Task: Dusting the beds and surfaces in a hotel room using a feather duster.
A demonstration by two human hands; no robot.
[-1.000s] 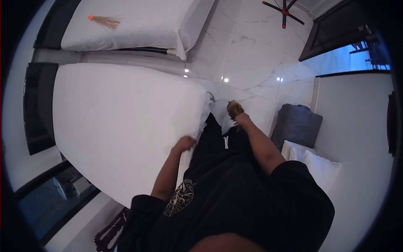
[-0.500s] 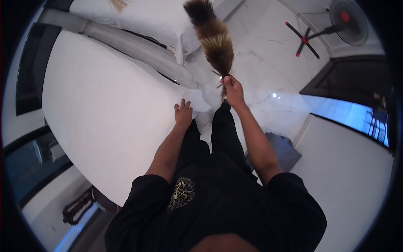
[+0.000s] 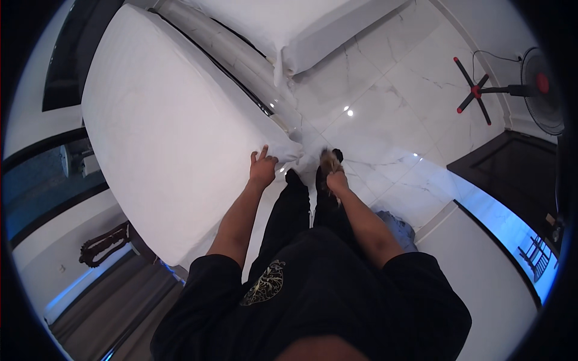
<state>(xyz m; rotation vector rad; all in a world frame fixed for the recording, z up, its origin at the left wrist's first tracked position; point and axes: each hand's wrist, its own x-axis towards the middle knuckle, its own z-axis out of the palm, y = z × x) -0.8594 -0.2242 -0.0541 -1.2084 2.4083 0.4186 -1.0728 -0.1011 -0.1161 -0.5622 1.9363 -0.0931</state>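
At the near corner of the white bed, the left hand rests on the sheet with its fingers spread, thumb and forefinger raised a little, pinching nothing. The corner of the sheet lies just beside that hand, hanging toward the marble floor. The right hand is lowered beside the legs and closed around the handle of a feather duster, whose brown tuft shows only as a short blurred bunch just above the knuckles, over the floor and clear of the bed. A second white bed stands beyond a narrow gap, its cover falling at the corner. A standing fan with a red and black cross base is on the floor at the far right, beside a dark cabinet. No container shows here, so nothing can be told about contents. A carved dark wooden piece sits low at the left.
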